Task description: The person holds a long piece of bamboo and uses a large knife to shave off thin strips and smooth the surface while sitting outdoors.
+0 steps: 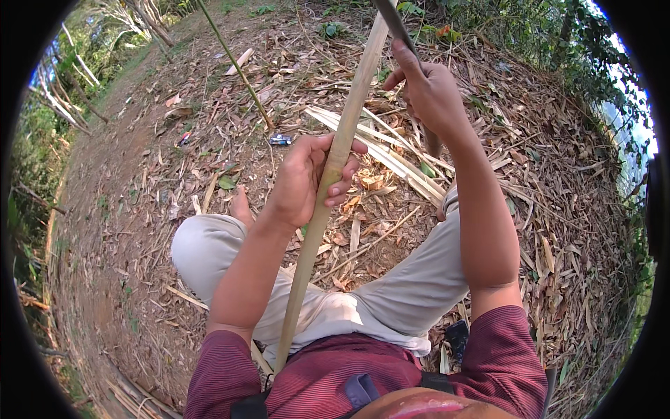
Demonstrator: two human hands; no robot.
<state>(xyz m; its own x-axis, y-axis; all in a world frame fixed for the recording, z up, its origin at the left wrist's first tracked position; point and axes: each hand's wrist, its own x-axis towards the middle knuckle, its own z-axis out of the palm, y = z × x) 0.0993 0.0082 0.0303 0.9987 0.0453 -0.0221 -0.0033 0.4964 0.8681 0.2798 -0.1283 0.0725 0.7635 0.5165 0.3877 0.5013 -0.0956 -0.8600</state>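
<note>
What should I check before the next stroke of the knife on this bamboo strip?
1. Left hand wrapped around the bamboo strip: ok.
2. Right hand closed on the knife handle: ok.
3. Left fingers below the blade, off its line: ok.
4. Strip's lower end braced at the lap: cannot tell.
5. Blade edge against the strip: cannot tell, out of frame.
6. Pile of split strips lying apart from both hands: ok.

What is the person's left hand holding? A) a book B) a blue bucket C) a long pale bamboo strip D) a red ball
C: the left hand is wrapped around a long pale bamboo strip that runs from the lap up past the right hand, which grips a dark blade against it.
</note>
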